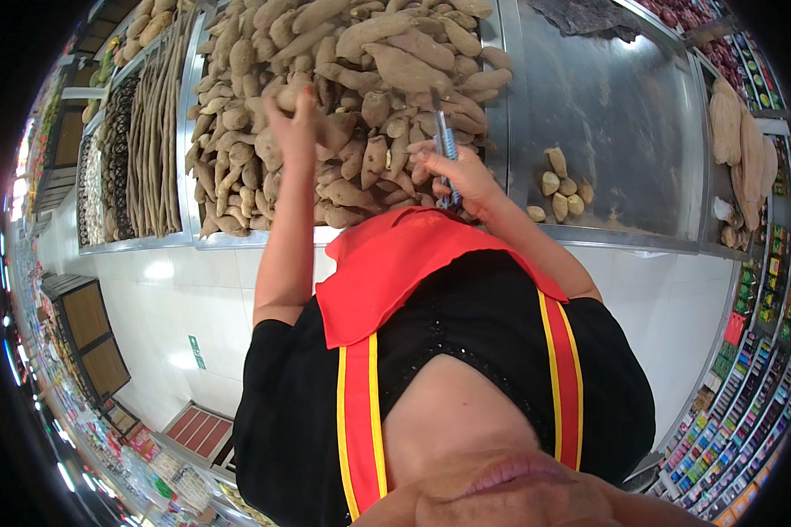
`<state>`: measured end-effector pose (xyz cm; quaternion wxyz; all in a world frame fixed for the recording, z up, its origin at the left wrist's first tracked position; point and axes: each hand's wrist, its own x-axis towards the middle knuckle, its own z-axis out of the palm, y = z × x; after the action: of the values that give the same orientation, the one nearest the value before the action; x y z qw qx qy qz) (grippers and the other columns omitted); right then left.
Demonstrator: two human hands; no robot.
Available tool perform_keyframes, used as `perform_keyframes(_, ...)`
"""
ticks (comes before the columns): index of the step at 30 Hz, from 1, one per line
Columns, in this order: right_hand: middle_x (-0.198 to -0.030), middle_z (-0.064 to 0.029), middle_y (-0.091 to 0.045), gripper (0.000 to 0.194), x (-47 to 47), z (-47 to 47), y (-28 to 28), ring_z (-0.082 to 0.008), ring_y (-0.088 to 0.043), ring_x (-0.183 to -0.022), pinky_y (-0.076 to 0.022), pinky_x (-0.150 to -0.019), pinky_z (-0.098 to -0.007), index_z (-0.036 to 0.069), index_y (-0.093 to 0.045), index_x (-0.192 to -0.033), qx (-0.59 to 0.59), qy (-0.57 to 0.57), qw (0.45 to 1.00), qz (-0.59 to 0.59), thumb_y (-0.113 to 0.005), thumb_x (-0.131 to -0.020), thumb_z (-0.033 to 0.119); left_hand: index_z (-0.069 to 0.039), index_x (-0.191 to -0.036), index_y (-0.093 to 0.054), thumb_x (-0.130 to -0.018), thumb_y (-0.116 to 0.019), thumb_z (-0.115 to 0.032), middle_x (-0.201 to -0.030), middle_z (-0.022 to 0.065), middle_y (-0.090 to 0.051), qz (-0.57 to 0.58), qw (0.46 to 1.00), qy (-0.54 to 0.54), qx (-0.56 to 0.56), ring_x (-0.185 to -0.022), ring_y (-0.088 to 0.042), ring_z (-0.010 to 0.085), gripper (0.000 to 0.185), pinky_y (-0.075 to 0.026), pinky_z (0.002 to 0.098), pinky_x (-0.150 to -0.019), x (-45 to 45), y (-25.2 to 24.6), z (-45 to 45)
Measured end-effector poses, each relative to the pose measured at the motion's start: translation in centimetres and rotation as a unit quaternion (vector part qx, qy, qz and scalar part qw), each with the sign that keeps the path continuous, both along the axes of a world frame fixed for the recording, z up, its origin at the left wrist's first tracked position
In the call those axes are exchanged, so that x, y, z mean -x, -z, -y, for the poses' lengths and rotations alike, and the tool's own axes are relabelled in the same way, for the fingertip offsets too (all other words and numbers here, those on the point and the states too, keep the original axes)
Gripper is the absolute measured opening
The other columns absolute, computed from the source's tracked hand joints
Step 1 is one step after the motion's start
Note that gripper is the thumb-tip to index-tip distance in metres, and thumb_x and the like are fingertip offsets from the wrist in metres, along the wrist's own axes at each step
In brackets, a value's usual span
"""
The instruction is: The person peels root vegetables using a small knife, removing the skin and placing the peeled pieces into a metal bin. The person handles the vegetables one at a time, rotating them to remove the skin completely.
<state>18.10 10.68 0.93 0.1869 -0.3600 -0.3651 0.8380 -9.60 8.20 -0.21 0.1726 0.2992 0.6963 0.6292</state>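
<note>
A wide heap of sweet potatoes (352, 151) fills the metal display bin in front of me. Over its left part, my left hand (293, 122) has its fingers around one tuber (286, 99), slightly blurred. My right hand (458, 172) grips a blue-handled knife (449, 148), probably a utility cutter, above the right side of the heap. The knife's narrow blade points away from me, and the palm covers part of the handle.
Several small tubers (567, 188) lie on the metal tray to the right, with a dark crumpled sheet (586, 18) at its far end. Long thin yams (158, 125) lie left of the heap. Large pale roots (741, 145) rest at the far right. A metal rim (257, 238) edges the bin nearest me.
</note>
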Motion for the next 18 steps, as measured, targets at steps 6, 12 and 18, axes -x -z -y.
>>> perform_keyframes(6, -0.087, -0.0063, -0.063, 0.027, -2.7, -5.6, 1.6, -0.0081, -0.056, -0.067, -0.0345, -0.047, -0.0210, -0.001, -0.060, -0.110, -0.060, 0.107, 0.990, 0.071, -0.066, -0.088, 0.014, -0.012, -0.136, -0.042, -0.083, -0.064, -0.041, -0.138, 0.0163, -0.041, -0.395, 0.877, -0.026, 0.272, -0.126, -0.040, 0.0363, 0.064, -0.031, 0.0502, -0.105, 5.4, 2.9, -2.8)
perform_keyframes(12, -0.081, -0.0036, -0.062, 0.031, -4.2, -14.9, 3.0, -0.0133, -0.055, -0.067, -0.0411, -0.056, -0.0306, 0.002, -0.062, -0.100, -0.194, 0.158, 0.939, 0.236, -0.073, -0.081, 0.023, -0.015, -0.136, -0.044, -0.086, -0.061, -0.034, -0.137, 0.0140, -0.042, -0.479, 0.852, -0.056, 0.203, -0.123, -0.043, 0.0361, 0.056, -0.032, 0.0499, -0.102, 5.6, 4.6, -3.8)
perform_keyframes(18, -0.099, -0.0104, -0.056, 0.045, -0.6, -26.8, 5.4, -0.0292, -0.058, -0.091, -0.0467, -0.079, -0.0395, 0.000, -0.061, -0.112, -0.469, 0.168, 0.773, 0.393, -0.076, -0.077, 0.025, -0.013, -0.134, -0.046, -0.083, -0.066, -0.019, -0.130, 0.0156, -0.046, -0.465, 0.863, -0.058, 0.188, -0.117, -0.047, 0.0378, 0.055, -0.041, 0.0454, -0.096, 5.4, 4.0, -4.6)
